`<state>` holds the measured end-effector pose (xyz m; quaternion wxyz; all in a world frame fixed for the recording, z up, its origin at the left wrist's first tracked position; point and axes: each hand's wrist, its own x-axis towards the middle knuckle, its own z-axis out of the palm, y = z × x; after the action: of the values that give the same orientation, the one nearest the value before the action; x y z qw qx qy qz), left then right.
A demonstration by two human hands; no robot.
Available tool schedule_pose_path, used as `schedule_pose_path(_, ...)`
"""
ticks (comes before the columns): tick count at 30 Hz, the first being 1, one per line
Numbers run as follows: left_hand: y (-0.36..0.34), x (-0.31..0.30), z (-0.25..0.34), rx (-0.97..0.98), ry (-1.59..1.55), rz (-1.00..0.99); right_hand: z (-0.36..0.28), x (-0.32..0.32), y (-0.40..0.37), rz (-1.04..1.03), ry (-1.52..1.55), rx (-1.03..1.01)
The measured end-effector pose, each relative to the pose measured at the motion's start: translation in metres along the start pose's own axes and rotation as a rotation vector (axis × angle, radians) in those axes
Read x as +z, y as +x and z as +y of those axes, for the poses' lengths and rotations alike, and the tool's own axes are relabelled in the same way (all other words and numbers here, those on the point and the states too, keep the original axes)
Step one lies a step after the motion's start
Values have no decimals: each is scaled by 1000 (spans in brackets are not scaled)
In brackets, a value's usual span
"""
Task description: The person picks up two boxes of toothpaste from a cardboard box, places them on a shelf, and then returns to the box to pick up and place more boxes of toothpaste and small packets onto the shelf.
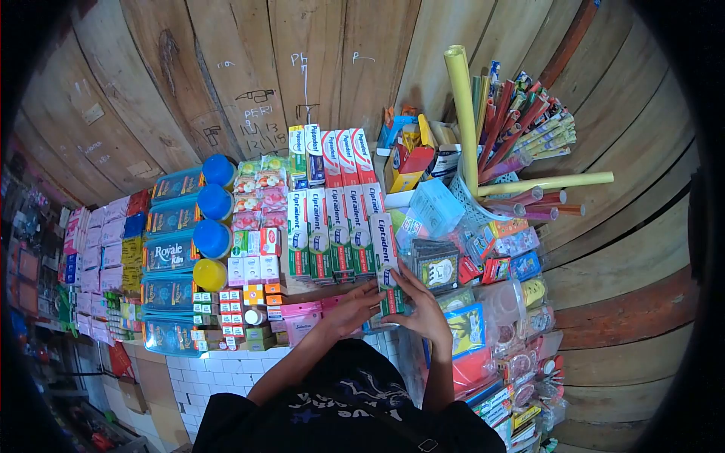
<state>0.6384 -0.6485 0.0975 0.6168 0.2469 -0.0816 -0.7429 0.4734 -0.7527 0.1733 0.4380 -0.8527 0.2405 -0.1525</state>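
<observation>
A white and green Ciptadent toothpaste box (384,238) stands nearly upright between my two hands. My left hand (355,309) closes on its lower left side, and my right hand (421,303) grips it from the right. Just behind it is a row of matching Ciptadent boxes (318,234), stacked side by side; the held box overlaps the right end of that row. Red and white Pepsodent boxes (347,157) stand farther back. Pink packets (302,321) lie close to my left forearm.
To the left are blue Royale packs (168,251), blue-lidded jars (214,202) and small medicine boxes (253,270). On the right sit dark packets (436,268), a basket (472,200) of rolled paper and plastic-wrapped goods (504,313). A plank wall (340,68) rises behind.
</observation>
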Motion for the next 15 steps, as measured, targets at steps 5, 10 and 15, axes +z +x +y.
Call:
schedule_pose_path(5,-5,0,-5,-19,-54,55,3,-3,14,22,-18,-1)
schedule_pose_path(10,-3,-1,-3,-22,-52,39,7,-2,29,50,-28,-40)
schedule_pose_path(15,-2,-4,1,-15,-53,16,13,-1,42,53,-121,-51)
